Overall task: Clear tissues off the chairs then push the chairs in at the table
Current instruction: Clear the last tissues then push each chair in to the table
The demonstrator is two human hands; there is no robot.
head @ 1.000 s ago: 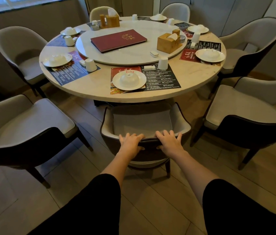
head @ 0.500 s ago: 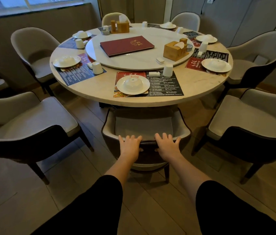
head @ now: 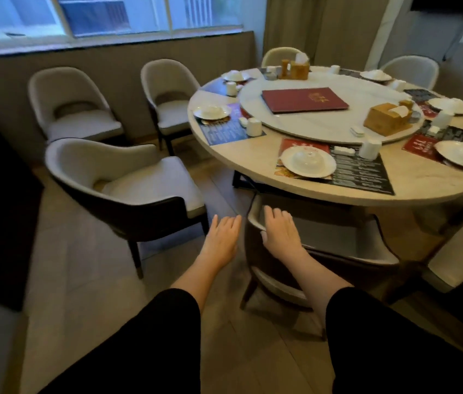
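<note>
My right hand (head: 281,233) lies flat, fingers straight, on the back rim of the chair (head: 334,237), which is tucked under the table's (head: 429,183) near edge. My left hand (head: 223,234) hovers open just beside it.

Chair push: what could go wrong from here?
1. Only the right hand touches the near chair, at one end of its back; the left hand hovers clear. A push there may twist it.
2. That chair sits tucked under the table rim; more force could jolt the plate near the edge.
3. The angled chair beside it stands close; legs might clash.
</note>
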